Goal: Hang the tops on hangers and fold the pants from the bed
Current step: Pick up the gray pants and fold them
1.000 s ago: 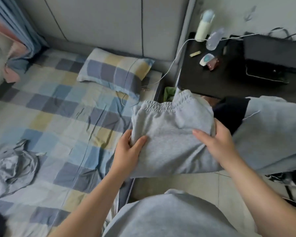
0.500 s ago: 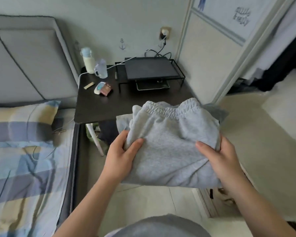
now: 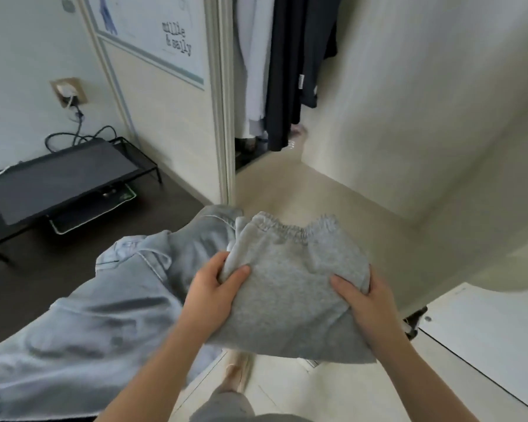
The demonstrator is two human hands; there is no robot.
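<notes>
Over a pale floor (image 3: 317, 190) beside a dark desk (image 3: 171, 205) draped with light jeans (image 3: 104, 315), left hand (image 3: 209, 295) and right hand (image 3: 366, 296) clasp folded fleecy grey pants (image 3: 290, 278), thumbs on top

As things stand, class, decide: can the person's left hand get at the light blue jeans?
Probably yes. The light blue jeans lie right beside the left hand with nothing between, but that hand grips the folded grey sweatpants with the right hand, so it must let go first.
</notes>
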